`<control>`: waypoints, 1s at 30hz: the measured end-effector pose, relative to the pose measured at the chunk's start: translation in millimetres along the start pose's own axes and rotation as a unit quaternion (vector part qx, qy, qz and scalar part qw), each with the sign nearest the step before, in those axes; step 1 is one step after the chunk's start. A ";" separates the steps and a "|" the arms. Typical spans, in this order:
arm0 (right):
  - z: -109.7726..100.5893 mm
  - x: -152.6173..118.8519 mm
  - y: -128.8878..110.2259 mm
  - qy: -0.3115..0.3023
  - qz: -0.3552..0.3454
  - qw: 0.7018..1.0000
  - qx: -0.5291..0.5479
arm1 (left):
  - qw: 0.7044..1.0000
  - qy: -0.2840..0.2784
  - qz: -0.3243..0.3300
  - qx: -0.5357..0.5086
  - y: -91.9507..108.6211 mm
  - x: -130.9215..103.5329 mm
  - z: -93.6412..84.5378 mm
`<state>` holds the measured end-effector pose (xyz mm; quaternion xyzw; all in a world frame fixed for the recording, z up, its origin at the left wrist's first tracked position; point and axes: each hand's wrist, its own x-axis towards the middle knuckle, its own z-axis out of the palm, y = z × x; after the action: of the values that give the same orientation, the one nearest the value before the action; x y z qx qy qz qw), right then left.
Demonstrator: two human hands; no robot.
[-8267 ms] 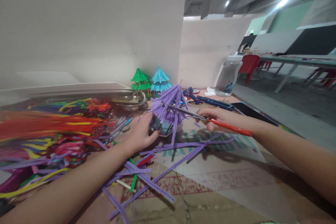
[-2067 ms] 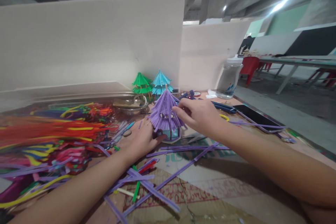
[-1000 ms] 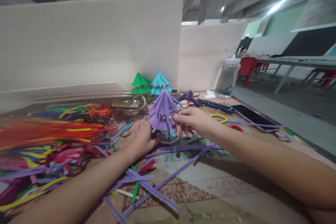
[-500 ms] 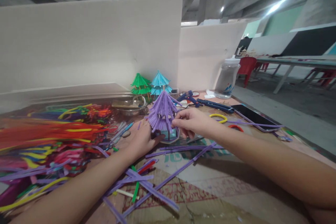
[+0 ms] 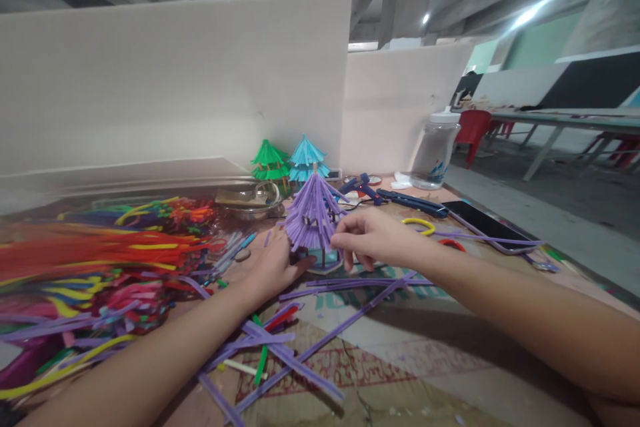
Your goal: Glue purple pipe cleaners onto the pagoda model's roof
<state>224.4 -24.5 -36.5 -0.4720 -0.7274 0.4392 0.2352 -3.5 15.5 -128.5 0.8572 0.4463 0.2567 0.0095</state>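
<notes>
A two-tiered pavilion model (image 5: 313, 213) with roofs of purple pipe cleaners stands upright on a pale base, brown posts showing under the lower roof. My left hand (image 5: 273, 263) grips it low on the left side, thumb across the front of the base; its other fingers are partly hidden behind the model. On the right, my right hand (image 5: 357, 233) has thumb and index finger pinched at the edge of the lower roof, the remaining fingers curled. Whether a single strip end is between those fingertips is too small to tell. Loose purple pipe cleaners (image 5: 350, 320) lie in front.
Behind stand a green pavilion model (image 5: 270, 163) and a blue one (image 5: 306, 157). A glue gun (image 5: 363, 187), dark blue hair straightener-like tool (image 5: 413, 201), phone (image 5: 487, 223) and water bottle (image 5: 434, 153) are at right. Bundled coloured pipe cleaners (image 5: 100, 247) cover the left.
The whole view has shifted very slightly. Both hands stay at the purple pavilion model, with the right hand's fingers moved only a little at the roof edge.
</notes>
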 end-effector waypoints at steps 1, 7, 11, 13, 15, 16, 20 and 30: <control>-0.4 0.0 -0.1 0.007 -0.002 1.000 0.012 | 1.000 0.001 0.002 -0.003 0.4 0.1 -0.4; -3.5 2.4 1.7 -0.009 0.000 1.000 0.021 | 1.000 0.000 0.005 -0.003 -0.3 -0.1 0.5; -7.3 4.2 2.3 0.003 -0.002 1.000 -0.003 | 1.000 -0.003 -0.009 0.001 -1.2 -0.5 1.5; -9.3 5.4 3.7 0.017 -0.010 1.000 -0.014 | 1.000 0.002 0.003 0.007 -1.3 -0.7 1.4; -10.9 6.6 5.9 0.029 -0.020 0.999 -0.029 | 1.000 0.011 0.011 0.014 -1.2 -0.9 1.2; -11.4 7.1 7.1 0.032 -0.024 0.998 -0.039 | 1.000 0.014 0.012 0.014 -1.1 -1.0 1.1; -12.1 8.4 10.6 0.028 -0.033 0.996 -0.074 | 1.000 0.015 0.008 0.008 -0.7 -0.7 1.1; -8.7 11.1 11.3 0.053 -0.054 0.996 -0.050 | 1.000 0.022 0.016 0.008 -2.2 -0.4 3.2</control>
<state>231.4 -9.1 -42.6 -0.4655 -0.7595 0.3631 0.2732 -3.9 17.2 -132.0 0.8585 0.4346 0.2718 -0.0113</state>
